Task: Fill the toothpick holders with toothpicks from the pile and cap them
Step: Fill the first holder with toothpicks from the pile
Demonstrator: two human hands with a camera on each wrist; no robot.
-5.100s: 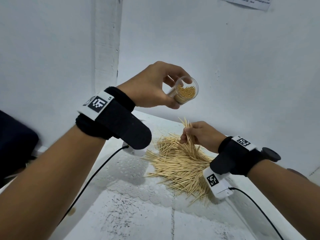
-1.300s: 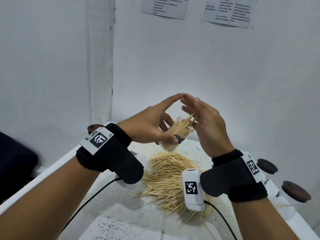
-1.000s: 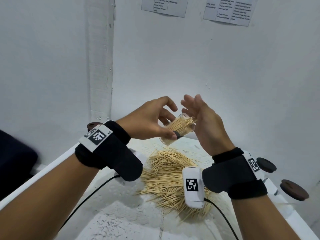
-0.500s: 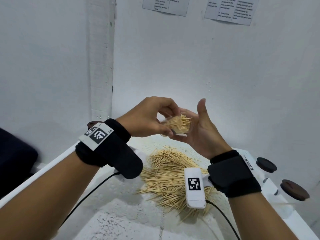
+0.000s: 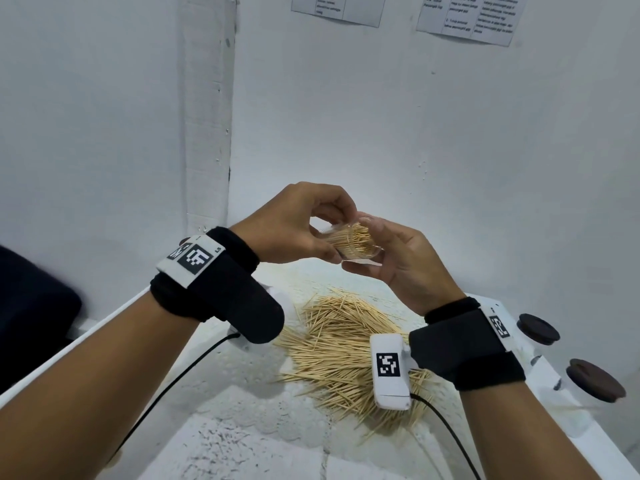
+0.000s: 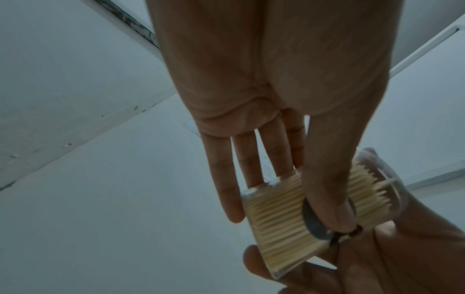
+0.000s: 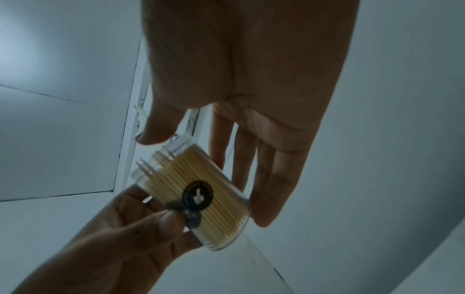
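The left hand (image 5: 294, 226) pinches the clear plastic toothpick holder (image 5: 349, 242), tilted above the far end of the toothpick pile (image 5: 346, 355). The right hand (image 5: 398, 261), fingers straight, cups its open end. It looks light, rigid and slick; best gripped round the barrel.

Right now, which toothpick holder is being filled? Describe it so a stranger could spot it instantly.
Start at the loose toothpick pile on the white table, then look above it, where both hands meet. The clear toothpick holder is gripped by the left hand and steadied by the right hand. Unlike the brown-capped holders at the right edge, it is uncapped and tilted.
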